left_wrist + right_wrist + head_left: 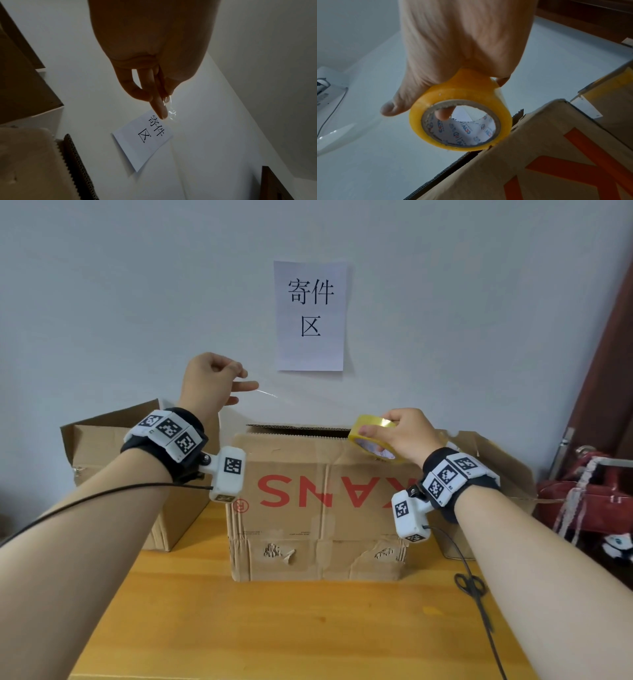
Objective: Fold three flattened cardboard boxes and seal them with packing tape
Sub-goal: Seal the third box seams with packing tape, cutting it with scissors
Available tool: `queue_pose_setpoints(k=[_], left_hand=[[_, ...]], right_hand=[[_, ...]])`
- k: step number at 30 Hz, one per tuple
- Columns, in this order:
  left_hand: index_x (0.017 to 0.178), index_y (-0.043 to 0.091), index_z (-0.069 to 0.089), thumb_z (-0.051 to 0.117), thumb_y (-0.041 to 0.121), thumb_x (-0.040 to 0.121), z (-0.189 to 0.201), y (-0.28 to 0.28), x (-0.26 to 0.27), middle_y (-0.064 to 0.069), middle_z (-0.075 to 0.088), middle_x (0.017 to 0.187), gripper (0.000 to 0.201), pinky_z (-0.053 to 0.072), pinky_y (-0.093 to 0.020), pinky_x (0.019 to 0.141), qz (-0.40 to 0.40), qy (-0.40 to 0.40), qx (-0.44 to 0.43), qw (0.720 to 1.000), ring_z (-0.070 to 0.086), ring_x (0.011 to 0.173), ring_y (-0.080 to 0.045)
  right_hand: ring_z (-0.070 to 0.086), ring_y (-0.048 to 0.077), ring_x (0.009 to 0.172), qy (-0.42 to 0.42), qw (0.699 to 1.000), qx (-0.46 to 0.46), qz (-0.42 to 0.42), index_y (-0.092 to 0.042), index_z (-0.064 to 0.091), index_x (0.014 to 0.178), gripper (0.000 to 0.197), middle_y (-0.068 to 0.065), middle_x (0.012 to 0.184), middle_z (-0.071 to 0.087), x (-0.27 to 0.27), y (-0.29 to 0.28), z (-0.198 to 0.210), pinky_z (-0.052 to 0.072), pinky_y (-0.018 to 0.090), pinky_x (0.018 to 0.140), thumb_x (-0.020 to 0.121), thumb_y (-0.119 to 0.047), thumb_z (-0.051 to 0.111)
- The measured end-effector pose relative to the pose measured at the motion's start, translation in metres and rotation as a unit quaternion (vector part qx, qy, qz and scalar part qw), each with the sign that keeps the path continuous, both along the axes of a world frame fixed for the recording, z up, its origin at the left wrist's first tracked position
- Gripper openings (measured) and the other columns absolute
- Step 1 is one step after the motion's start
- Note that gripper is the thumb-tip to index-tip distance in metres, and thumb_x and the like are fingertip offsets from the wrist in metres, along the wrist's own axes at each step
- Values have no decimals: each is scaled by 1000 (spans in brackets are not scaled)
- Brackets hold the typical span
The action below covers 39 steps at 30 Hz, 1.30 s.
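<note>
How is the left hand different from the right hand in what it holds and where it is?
The left hand pinches the free end of the clear tape strip; the right hand grips the yellow tape roll. The left hand is raised higher, before the wall; the right hand is at the box top. Both hold the same tape.

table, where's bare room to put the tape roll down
Bare wood on the table in front of the printed box, between both forearms. Right front is busier: scissors and a cable. The back is crowded with boxes to the wall.
</note>
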State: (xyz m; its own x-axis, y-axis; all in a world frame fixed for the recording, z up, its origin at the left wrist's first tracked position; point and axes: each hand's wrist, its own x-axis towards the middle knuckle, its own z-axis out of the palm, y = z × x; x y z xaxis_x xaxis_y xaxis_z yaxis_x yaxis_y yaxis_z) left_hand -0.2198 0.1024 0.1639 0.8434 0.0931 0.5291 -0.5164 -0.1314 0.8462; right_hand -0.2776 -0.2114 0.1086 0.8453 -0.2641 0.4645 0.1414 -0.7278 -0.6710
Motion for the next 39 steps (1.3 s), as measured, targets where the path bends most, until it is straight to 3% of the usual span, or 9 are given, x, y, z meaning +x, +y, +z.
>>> queue_pose_setpoints(k=[5, 11, 18, 23, 28, 30, 35, 37, 39], left_hand=[[107, 11, 57, 49, 15, 103, -8, -2, 8, 3, 69, 95, 10, 48, -21, 57, 0, 32, -27, 999, 75, 78, -7], [102, 13, 57, 49, 15, 103, -18, -5, 15, 6, 69, 93, 8, 47, -19, 57, 2, 47, -27, 999, 75, 78, -7], [96, 17, 57, 49, 14, 103, -26, -3, 17, 5, 70, 95, 11, 42, -23, 60, -20, 47, -69, 996, 76, 86, -10], [93, 18, 56, 50, 15, 103, -22, 9, 17, 5, 70, 92, 12, 42, -23, 58, -17, 37, -58, 997, 76, 84, -10], [92, 17, 56, 52, 15, 102, -23, 19, 23, 4, 69, 90, 11, 41, -22, 54, -12, 46, -48, 998, 76, 81, -10], [91, 17, 56, 51, 14, 103, -23, 21, 25, 4, 68, 89, 13, 40, -23, 54, -15, 62, -58, 996, 76, 81, -10], [92, 14, 57, 52, 13, 103, -21, 29, 39, -2, 69, 96, 12, 41, -23, 53, -30, 140, -86, 986, 75, 75, -8], [96, 12, 60, 54, 14, 102, -22, 32, 47, -7, 72, 105, 9, 45, -22, 53, -39, 181, -75, 980, 75, 77, -10], [98, 10, 59, 54, 14, 102, -23, 34, 54, -9, 72, 111, 8, 46, -22, 59, -45, 218, -73, 972, 73, 82, -11]], right_hand=[[31, 14, 50, -22, 999, -19, -13, -23, 31, 54, 63, -12, 41, 25, 5, -7, -2, 27, 35, 69, 87, -71, 56], [24, 14, 49, -23, 1000, 0, -12, -21, 26, 59, 60, -5, 53, 22, 2, -5, -2, 19, 32, 54, 96, -60, 53], [32, 19, 50, -18, 997, 25, -71, -21, 24, 54, 63, -9, 34, 26, 20, 0, 7, 25, 39, 78, 98, -63, 44], [33, 19, 49, -6, 998, 9, -58, -22, 24, 52, 66, -10, 30, 24, 25, 5, 6, 26, 38, 76, 93, -67, 48], [58, 21, 68, 74, 977, -190, -66, -14, 52, 58, 74, -1, 54, 65, 13, 20, 10, 22, 40, 80, 94, -76, 32], [56, 24, 69, 55, 974, -203, -86, -14, 47, 55, 75, 3, 54, 57, 13, 24, 19, 24, 42, 78, 92, -78, 33], [24, 13, 46, 53, 994, -51, 83, -23, 25, 54, 68, -7, 50, 20, 12, 27, 35, 21, 33, 56, 75, -79, 57], [24, 11, 46, 45, 986, 21, 158, -23, 29, 55, 68, -6, 52, 23, 11, 25, 38, 21, 31, 52, 63, -82, 63], [45, 14, 53, 66, 973, 76, 209, -17, 51, 64, 76, 1, 59, 46, 13, 22, 41, 40, 31, 57, 47, -89, 69]])
